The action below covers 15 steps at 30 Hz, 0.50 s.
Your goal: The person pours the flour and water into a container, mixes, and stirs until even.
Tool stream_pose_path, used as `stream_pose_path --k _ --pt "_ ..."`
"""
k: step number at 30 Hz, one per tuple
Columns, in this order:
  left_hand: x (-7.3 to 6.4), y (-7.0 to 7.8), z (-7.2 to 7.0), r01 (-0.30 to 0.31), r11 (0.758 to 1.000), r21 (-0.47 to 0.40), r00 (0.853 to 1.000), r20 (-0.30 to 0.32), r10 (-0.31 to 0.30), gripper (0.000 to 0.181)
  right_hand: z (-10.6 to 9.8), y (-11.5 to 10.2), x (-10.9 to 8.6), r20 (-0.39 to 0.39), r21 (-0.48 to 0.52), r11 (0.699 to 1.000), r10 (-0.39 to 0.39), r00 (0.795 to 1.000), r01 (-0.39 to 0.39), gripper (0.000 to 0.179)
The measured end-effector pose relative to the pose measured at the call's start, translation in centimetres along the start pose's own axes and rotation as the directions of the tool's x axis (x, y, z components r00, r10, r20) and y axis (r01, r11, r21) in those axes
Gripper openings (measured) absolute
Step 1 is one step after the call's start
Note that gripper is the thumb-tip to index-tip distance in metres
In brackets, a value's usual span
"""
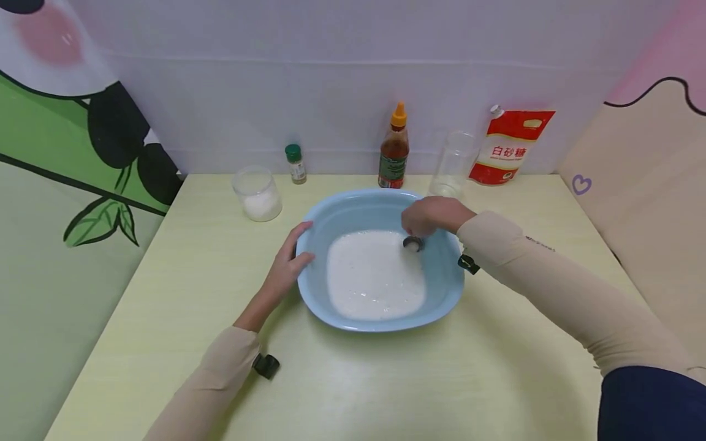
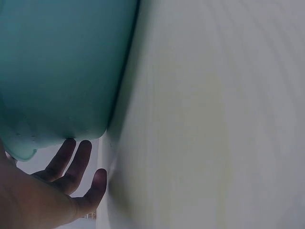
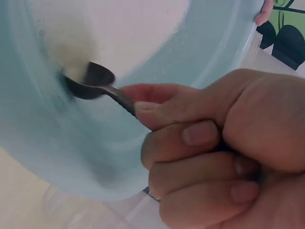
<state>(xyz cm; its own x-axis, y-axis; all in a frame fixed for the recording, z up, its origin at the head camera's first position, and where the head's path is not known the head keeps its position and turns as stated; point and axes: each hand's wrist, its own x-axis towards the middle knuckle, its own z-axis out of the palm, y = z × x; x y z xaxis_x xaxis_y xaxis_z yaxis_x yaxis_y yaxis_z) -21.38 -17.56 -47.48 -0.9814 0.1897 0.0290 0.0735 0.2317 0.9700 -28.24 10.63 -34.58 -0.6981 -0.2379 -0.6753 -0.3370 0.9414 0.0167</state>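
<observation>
A light blue plastic basin (image 1: 380, 325) holds a pool of white liquid (image 1: 375, 275). My left hand (image 1: 291, 257) grips its left rim, thumb over the edge; in the left wrist view its fingers (image 2: 78, 164) spread along the outer wall. Over the right side of the basin, my right hand (image 1: 436, 215) holds a dark metal spoon (image 1: 412, 244). In the right wrist view, the spoon's handle (image 3: 120, 99) is pinched between thumb and forefinger, the other fingers curled. Its bowl is tilted at the liquid's edge, with a pale, cloudy patch beside it.
Behind the basin stand a sauce bottle (image 1: 394, 153) with an orange cap, a clear glass (image 1: 452, 162) and a red-and-white pouch (image 1: 508, 147). A small green-capped jar (image 1: 296, 164) and a glass of white contents (image 1: 258, 195) are at back left. The pale table (image 1: 386, 392) meets a covered wall.
</observation>
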Motion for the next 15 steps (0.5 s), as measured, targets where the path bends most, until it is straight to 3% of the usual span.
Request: stream_pose_path --k 3,7,11,15 --pt "-0.1 -0.1 -0.1 -0.004 1.0 -0.014 1.0 -0.006 0.004 0.065 0.2 -0.5 -0.1 0.135 -0.112 0.982 -0.136 0.981 0.152 0.02" --pt "-0.1 -0.3 -0.2 -0.007 1.0 -0.021 1.0 -0.013 0.007 0.065 0.7 -1.9 0.3 0.249 0.047 0.967 -0.253 0.935 0.249 0.022" --pt "-0.1 -0.2 -0.1 -0.011 1.0 -0.019 1.0 -0.014 0.01 0.065 1.2 -3.9 1.4 0.174 0.139 0.917 -0.395 0.902 0.375 0.025" --pt "0.0 0.1 0.2 -0.017 1.0 -0.016 1.0 -0.008 0.016 0.065 1.0 -5.2 2.7 0.002 0.115 0.893 -0.438 0.899 0.435 0.029"
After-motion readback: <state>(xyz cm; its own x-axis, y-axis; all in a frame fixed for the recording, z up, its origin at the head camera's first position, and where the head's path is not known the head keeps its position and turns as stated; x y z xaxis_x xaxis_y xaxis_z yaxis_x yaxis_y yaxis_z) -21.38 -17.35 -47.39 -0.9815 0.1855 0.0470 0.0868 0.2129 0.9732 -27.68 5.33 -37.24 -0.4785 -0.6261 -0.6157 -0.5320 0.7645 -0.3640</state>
